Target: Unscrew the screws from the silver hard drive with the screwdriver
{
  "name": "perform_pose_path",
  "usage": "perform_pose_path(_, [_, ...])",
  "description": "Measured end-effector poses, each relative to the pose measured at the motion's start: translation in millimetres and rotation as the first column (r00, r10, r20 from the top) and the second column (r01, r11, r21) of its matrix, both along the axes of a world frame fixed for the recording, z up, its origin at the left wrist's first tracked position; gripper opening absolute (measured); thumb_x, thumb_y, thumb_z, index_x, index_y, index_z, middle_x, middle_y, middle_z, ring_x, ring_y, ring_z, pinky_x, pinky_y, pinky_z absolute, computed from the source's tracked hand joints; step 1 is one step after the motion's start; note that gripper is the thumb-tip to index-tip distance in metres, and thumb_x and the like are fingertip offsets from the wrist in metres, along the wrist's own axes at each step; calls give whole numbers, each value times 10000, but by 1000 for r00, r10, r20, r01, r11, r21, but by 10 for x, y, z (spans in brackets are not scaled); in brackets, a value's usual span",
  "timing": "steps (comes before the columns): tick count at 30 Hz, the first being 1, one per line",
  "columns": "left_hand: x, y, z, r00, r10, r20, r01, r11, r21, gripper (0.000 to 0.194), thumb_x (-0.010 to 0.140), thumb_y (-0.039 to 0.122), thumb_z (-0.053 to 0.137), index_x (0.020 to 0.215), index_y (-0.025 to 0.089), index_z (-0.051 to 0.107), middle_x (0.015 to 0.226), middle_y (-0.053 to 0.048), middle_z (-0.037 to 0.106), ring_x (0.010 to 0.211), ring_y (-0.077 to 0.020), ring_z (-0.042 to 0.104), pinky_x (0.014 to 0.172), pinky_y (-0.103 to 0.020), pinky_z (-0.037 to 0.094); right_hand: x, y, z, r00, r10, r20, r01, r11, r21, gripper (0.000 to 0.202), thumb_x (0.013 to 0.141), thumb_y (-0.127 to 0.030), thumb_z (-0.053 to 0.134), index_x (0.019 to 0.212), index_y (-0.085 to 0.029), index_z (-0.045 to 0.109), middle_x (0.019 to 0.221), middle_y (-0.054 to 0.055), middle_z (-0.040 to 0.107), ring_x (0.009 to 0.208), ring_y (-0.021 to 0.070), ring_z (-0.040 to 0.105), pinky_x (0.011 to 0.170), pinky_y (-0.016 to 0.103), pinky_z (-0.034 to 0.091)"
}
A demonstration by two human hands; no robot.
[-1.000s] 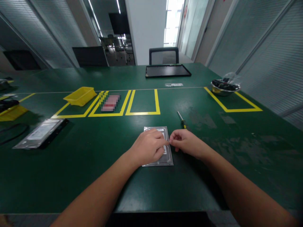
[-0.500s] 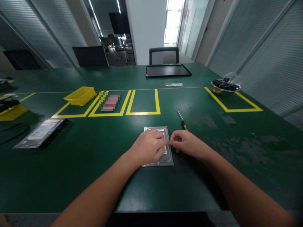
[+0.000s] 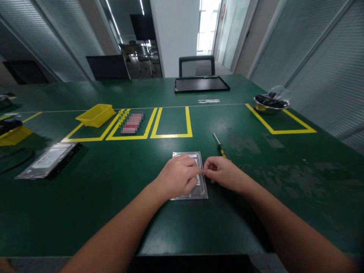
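Observation:
A silver hard drive (image 3: 202, 191) with a white label lies flat on the green table. Across its top rests my left hand (image 3: 180, 174), fingers curled over the drive and the index finger stretched to its right edge. My right hand (image 3: 218, 171) is closed in a pinch at that same edge, its fingertips meeting the left index fingertip. Whatever the pinch holds, if anything, is too small to make out. Just beyond my right hand lies a screwdriver (image 3: 221, 148) with a yellow and black handle, its tip pointing away from me.
To the left sits another hard drive (image 3: 49, 159). Farther back are a yellow bin (image 3: 98, 115), a blurred-out pink item (image 3: 133, 123) and yellow tape outlines (image 3: 172, 135). A metal bowl (image 3: 270, 108) of dark items stands at right, and a black-framed panel (image 3: 201, 84) lies at the far edge.
Almost nothing differs. Both hands keep their places at the drive's right edge, and the whole view has shifted very slightly.

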State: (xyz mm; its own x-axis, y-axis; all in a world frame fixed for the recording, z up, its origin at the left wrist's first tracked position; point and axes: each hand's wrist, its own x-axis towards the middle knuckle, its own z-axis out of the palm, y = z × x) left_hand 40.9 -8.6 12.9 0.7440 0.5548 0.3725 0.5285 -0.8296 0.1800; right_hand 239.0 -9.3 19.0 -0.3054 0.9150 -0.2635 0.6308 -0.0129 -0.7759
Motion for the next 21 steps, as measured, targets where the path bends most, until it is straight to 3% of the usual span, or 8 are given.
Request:
perform_pose_path(10, [-4,-6,-4,1000,-8,-4,8,1000,8,242,836,156,505,942,196,719,838,-44,631,799,-192,555,743,-341,457,56,37,-29,999,5,-42,-4,1000,18,62,786,-198,534,798,-156,578,610,-16,577,544,98,528,490,200,364])
perform_pose_path(18, [10,-35,25,999,6,-54,-5,1000,21,300,851,157,491,1036,207,721,872,-51,621,801,-198,541,740,-354,458,202,55,116,984,-134,-116,159,957,244,144,810,-309,556,781,-169,571,649,-21,527,574,97,459,526,227,343])
perform_pose_path(21, [9,-38,32,998,8,-67,-6,1000,20,297,861,166,486,1045,207,716,878,-55,619,804,-201,537,735,-354,455,232,63,137,982,-176,-74,190,939,285,153,819,-324,550,790,-175,572,665,-8,545,596,112,478,551,242,355])
